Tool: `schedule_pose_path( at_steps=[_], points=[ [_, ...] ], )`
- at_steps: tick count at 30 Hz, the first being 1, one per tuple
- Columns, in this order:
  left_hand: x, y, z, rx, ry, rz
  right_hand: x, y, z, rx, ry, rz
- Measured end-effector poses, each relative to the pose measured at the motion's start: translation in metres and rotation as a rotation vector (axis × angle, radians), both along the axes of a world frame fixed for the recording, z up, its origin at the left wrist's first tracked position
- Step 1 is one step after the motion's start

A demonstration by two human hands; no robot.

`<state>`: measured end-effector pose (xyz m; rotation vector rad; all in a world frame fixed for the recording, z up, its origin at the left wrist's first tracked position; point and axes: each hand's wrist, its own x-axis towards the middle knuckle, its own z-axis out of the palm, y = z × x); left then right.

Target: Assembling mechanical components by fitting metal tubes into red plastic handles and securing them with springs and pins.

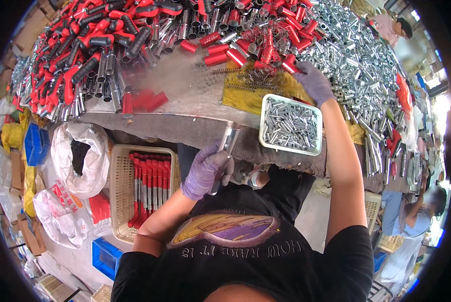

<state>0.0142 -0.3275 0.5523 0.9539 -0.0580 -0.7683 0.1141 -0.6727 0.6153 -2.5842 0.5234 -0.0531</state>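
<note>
My left hand, in a purple glove, is closed around a shiny metal tube in front of my body. The tube stands tilted, its upper end showing above the fingers. Farther off to the right, my gloved right hand reaches to the pile's edge, its fingers closed at a red sleeve. Thin coil springs lie beside it on a yellow cloth. Just below that hand, a white tray holds many small metal pins.
Red-and-black handles with metal tubes heap up at the left, loose metal tubes at the right. Below the table's left side stand a beige basket of red-ended tools and a white sack. Other people work at the far right.
</note>
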Motion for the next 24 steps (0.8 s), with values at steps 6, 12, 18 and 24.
schedule_pose_path(
  at_steps=[6,12,18,24],
  points=[
    [0.006,-0.008,0.007,-0.045,0.002,-0.051,-0.054,0.001,0.000,0.832,-0.274,-0.030],
    [0.006,-0.022,0.006,0.028,-0.118,-0.205,-0.093,0.084,0.019,1.201,-0.390,0.194],
    [0.005,-0.022,0.027,0.014,-0.232,-0.271,-0.116,0.135,0.018,1.207,-0.469,0.280],
    [0.006,-0.012,0.009,0.001,-0.267,-0.234,-0.118,0.149,0.004,0.630,-0.514,0.437]
  ],
)
